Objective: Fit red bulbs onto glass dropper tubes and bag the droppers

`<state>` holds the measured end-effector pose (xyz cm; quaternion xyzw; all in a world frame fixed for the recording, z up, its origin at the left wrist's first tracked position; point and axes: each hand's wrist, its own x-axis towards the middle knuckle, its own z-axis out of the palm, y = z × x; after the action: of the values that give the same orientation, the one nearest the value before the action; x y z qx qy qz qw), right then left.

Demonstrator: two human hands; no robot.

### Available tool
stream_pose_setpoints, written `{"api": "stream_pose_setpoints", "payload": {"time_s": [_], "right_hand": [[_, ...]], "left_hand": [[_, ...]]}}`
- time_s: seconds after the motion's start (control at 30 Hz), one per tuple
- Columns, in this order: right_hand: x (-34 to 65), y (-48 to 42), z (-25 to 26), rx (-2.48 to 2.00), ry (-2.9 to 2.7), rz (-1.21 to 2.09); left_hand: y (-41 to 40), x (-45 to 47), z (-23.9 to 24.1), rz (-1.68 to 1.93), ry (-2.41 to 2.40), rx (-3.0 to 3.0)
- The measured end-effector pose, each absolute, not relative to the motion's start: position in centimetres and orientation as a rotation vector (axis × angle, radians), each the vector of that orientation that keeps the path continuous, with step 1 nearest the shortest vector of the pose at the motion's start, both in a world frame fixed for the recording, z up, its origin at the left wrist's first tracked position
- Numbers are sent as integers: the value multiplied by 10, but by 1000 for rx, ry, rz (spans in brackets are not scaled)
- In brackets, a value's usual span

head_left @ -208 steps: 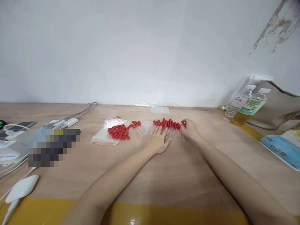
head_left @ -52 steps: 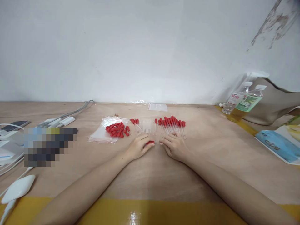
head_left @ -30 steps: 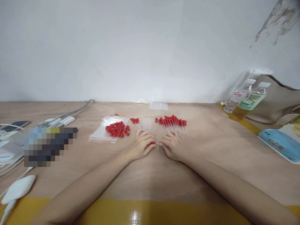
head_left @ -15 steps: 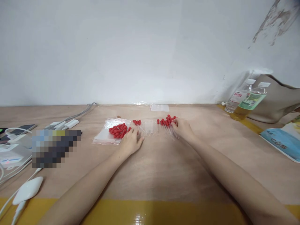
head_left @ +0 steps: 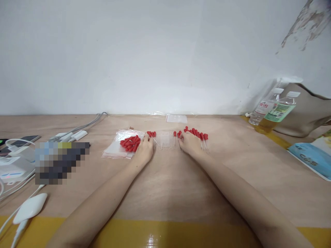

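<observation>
My left hand [head_left: 145,148] rests beside the pile of red rubber bulbs [head_left: 130,143], its fingers curled together near a few capped droppers [head_left: 151,133]. A thin glass tube slants out by its fingertips; what the fingers hold is hidden. Between my hands lies a row of clear glass tubes [head_left: 166,140]. My right hand [head_left: 190,142] has its fingertips closed at the red-bulbed glass droppers [head_left: 179,134] on the right end of that row. More red-bulbed droppers [head_left: 196,132] lie side by side behind and right of this hand, partly covered by it.
Clear plastic bags [head_left: 113,148] lie under the bulb pile, and another small bag [head_left: 176,119] is near the wall. Chargers and cables [head_left: 28,208] occupy the left side. Two bottles [head_left: 275,112], a grey bag-like container [head_left: 300,113] and a blue packet [head_left: 309,159] stand or lie at right.
My right hand has moved left towards the tube row. The droppers once bunched at its fingers now lie fanned out to its right. My left hand has drawn its fingers and thumb together.
</observation>
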<state>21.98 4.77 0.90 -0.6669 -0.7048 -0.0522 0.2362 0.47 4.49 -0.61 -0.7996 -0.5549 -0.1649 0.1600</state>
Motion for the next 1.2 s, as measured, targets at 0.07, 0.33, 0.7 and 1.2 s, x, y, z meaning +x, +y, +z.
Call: {"api": "stream_pose_setpoints", "payload": {"time_s": [0.07, 0.33, 0.7, 1.2], "right_hand": [[212, 48, 10, -1871, -2005, -119], [189, 63, 20, -2149, -2013, 104], [206, 21, 22, -1864, -2121, -246], [242, -7, -26, -1101, -1958, -132]], "left_hand": [[50, 4, -3, -489, -1601, -2271], [60, -28, 29, -618, -1813, -2005], [61, -41, 32, -393, -1904, -2143], [25, 27, 6, -1474, -1622, -2570]]}}
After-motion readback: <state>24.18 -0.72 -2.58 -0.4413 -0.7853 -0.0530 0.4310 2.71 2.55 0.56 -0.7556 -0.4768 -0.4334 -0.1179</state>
